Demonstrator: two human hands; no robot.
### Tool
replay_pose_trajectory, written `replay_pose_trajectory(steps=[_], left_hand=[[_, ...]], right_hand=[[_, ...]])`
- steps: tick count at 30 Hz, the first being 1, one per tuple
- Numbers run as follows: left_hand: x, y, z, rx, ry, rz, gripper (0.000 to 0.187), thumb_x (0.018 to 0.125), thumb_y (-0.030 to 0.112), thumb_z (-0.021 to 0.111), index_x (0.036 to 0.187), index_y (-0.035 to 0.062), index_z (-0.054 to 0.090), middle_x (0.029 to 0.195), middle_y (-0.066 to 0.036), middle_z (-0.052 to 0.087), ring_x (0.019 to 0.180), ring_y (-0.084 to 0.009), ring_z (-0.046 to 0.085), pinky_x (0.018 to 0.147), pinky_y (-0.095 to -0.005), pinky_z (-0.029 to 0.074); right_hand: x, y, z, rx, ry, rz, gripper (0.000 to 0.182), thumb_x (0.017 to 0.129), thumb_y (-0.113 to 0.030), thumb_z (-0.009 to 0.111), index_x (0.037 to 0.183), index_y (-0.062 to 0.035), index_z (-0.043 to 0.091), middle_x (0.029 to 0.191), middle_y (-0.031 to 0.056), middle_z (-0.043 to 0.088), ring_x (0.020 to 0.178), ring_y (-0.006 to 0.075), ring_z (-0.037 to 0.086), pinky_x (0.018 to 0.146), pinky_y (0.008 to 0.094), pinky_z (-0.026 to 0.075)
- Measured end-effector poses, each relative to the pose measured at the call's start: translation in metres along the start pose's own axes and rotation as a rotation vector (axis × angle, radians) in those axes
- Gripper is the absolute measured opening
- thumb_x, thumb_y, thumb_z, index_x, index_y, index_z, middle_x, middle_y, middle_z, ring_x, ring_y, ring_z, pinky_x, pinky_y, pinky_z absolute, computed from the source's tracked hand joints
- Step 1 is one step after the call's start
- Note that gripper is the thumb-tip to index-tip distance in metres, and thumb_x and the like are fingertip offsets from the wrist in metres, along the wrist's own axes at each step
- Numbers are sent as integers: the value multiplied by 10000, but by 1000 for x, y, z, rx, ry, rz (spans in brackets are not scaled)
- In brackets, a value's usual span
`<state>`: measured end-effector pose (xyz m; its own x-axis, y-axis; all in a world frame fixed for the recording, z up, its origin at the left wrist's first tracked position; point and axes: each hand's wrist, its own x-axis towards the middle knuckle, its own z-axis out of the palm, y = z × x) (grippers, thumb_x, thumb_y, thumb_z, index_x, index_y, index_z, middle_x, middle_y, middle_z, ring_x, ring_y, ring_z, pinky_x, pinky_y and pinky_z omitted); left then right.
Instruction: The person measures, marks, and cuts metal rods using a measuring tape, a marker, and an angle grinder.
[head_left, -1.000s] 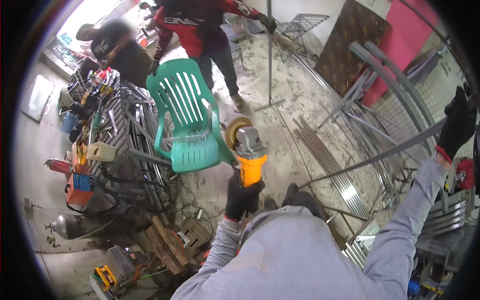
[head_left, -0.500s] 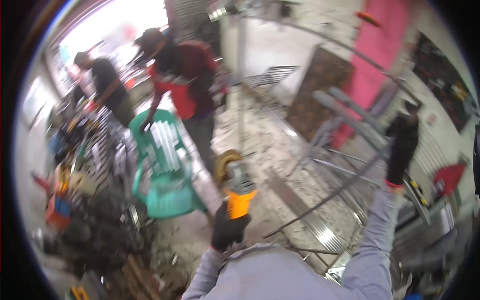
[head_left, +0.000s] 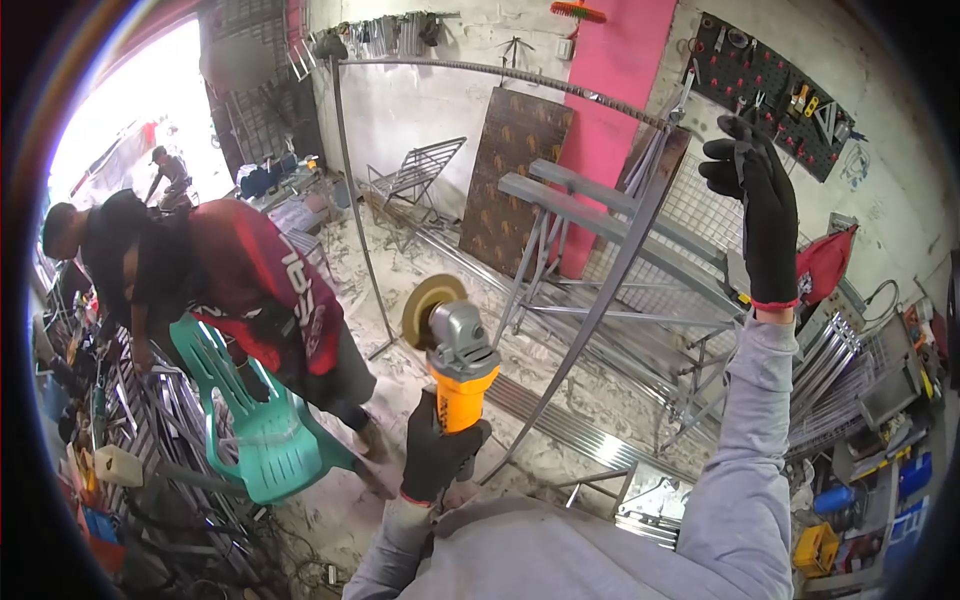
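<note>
My left hand (head_left: 438, 450), in a black glove, is wrapped round the orange body of an angle grinder (head_left: 462, 375), whose round disc (head_left: 434, 308) points up and to the left. My right hand (head_left: 755, 200), also gloved in black, is raised at the right with its fingers apart. Beside it stands the upper corner of a metal frame (head_left: 620, 260). The frame's thin curved top bar runs leftward from that corner, and its right leg slants down to the floor right of the grinder. No object shows in my right hand.
At the left, a person in a red and black shirt (head_left: 270, 270) bends beside a green plastic chair (head_left: 265, 430). Grey trestles (head_left: 620, 215) stand behind the frame. A brown patterned board (head_left: 515, 170) leans on the wall. Tools hang on a black pegboard (head_left: 765, 90). Metal bars (head_left: 560, 425) lie on the floor.
The view has swung to the right and steadied. My right hand, earlier at the frame's upper corner, now has its fingers spread. The person in red has bent further over the green chair.
</note>
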<state>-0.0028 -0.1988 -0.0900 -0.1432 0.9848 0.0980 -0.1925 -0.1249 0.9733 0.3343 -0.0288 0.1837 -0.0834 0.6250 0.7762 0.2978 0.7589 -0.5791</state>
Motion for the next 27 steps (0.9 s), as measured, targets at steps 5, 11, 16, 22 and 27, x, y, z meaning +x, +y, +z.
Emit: replay_pose_trajectory(steps=[5, 11, 16, 22, 27], left_hand=[[14, -6, 16, 44, -143, 94, 527, 834, 108, 851, 1310, 43, 635, 1017, -30, 710, 877, -118, 688, 775, -298, 572], [37, -5, 45, 45, -67, 432, 648, 789, 186, 872, 1368, 47, 618, 1117, -117, 752, 1021, -214, 749, 905, -393, 594], [39, 22, 54, 150, 5, 414, 531, 728, 220, 846, 1169, 25, 625, 888, -179, 738, 810, -374, 762, 737, -438, 595], [49, 27, 55, 121, 8, 415, 544, 709, 203, 847, 1172, 28, 622, 882, -184, 732, 825, -392, 756, 750, -449, 592], [52, 17, 51, 142, 38, 439, 574, 724, 220, 860, 1215, 40, 627, 930, -184, 739, 867, -383, 763, 781, -442, 596]], right_hand=[[-35, 5, 4, -137, -151, 118, 470, 1134, -317, 490, 1475, -7, 585, 1168, 80, 716, 989, 149, 705, 895, 304, 552], [-69, 62, 16, -177, -355, 385, 516, 1109, -274, 582, 1542, 3, 529, 1458, 98, 601, 1148, 196, 650, 978, 353, 541], [-97, 92, 35, -124, -385, 363, 558, 1071, -293, 640, 1545, -15, 540, 1210, 52, 648, 1010, 146, 625, 910, 304, 521], [-91, 98, 28, -175, -411, 368, 499, 1061, -261, 641, 1472, 14, 580, 1161, 54, 650, 993, 143, 621, 882, 300, 512], [-101, 89, 42, -251, -312, 396, 490, 1042, -245, 653, 1444, 27, 593, 1165, 56, 649, 916, 125, 568, 818, 294, 491]])
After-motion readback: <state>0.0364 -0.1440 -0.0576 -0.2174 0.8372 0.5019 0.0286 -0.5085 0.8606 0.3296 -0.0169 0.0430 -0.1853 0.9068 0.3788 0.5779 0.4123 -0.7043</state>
